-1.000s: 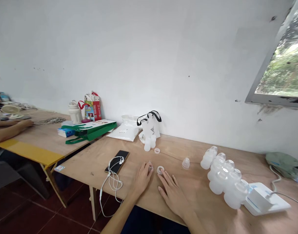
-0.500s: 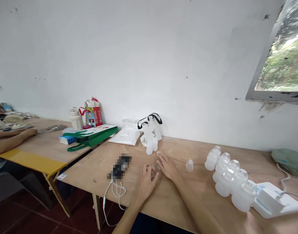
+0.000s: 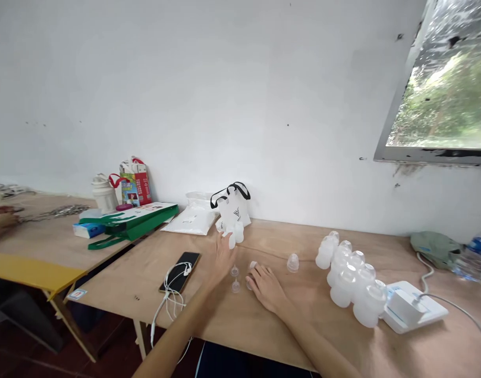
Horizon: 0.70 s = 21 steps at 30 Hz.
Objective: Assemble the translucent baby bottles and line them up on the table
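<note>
My left hand (image 3: 223, 257), slightly blurred, reaches forward with its fingers stretched out at a frosted white bottle (image 3: 231, 241). Whether the fingertips touch it I cannot tell. A second frosted bottle (image 3: 238, 232) stands just behind. My right hand (image 3: 267, 286) lies on the tabletop, fingers spread. By its fingertips are a small clear piece (image 3: 253, 265) and another one partly covered by the fingers. Between my hands sit two clear nipple-shaped pieces, a far one (image 3: 234, 271) and a near one (image 3: 235, 286). A clear domed cap (image 3: 292, 263) stands beyond my right hand.
Several frosted bottles with clear domed caps (image 3: 348, 278) stand grouped at right, beside a white box-like device (image 3: 415, 310) with a cable. A phone (image 3: 180, 273) with white earphones lies at left. White bags (image 3: 191, 218) rest by the wall. Another person's hand (image 3: 2, 220) shows far left.
My left hand has moved forward from the nipple-shaped pieces to the frosted bottle, uncovering those pieces. My right hand stays near its small clear pieces. The view has turned somewhat right.
</note>
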### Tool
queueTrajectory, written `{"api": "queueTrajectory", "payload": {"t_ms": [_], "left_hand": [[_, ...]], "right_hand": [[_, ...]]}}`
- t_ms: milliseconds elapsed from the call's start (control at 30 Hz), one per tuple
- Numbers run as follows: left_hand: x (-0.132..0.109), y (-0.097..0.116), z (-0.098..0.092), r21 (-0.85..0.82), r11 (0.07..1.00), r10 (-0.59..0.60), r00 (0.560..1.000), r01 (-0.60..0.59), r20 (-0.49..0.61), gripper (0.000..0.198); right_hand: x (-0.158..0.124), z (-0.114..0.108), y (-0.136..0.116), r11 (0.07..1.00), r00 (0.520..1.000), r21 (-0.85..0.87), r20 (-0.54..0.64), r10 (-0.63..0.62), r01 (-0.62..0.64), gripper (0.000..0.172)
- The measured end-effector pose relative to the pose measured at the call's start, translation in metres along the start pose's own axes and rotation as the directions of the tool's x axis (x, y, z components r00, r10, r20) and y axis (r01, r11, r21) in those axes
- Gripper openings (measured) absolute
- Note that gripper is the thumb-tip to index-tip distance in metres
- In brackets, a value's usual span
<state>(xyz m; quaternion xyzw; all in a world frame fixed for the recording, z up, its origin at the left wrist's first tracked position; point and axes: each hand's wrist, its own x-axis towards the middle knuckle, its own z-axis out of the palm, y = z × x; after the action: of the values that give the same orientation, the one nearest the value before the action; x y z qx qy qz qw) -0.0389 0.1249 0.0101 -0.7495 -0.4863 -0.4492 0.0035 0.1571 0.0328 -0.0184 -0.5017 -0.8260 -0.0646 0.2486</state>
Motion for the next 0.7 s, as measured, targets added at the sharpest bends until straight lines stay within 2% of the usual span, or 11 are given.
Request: {"api": "queueTrajectory", "payload": {"t_ms": [133, 233, 400, 633, 700], "left_hand": [[0.044, -0.007, 0.021, 0.098, 0.990, 0.094, 0.991, -0.104, 0.097, 0.048], [0.060, -0.009, 0.034, 0.158, 0.976, 0.124, 0.980, -0.149, 0.158, 0.043], [0.066, -0.011, 0.041, 0.231, 0.960, 0.106, 0.971, -0.156, 0.216, 0.028], [0.068, -0.013, 0.041, 0.271, 0.956, 0.047, 0.970, -0.113, 0.240, 0.036], [0.069, -0.013, 0.042, 0.265, 0.960, 0.026, 0.970, -0.092, 0.243, 0.032]], "right_hand": [[-0.006, -0.008, -0.006, 0.999, 0.998, -0.018, -0.046, 0.036, -0.037, 0.016], [-0.004, -0.012, -0.007, 0.996, 0.993, -0.026, -0.089, 0.083, -0.086, 0.019], [-0.003, -0.010, -0.005, 0.999, 0.994, -0.016, -0.102, 0.041, -0.043, 0.029], [-0.004, -0.005, -0.004, 1.000, 0.996, 0.022, -0.090, 0.014, -0.012, 0.034], [-0.004, -0.008, -0.004, 0.999, 0.994, 0.025, -0.105, 0.022, -0.020, 0.034]]}}
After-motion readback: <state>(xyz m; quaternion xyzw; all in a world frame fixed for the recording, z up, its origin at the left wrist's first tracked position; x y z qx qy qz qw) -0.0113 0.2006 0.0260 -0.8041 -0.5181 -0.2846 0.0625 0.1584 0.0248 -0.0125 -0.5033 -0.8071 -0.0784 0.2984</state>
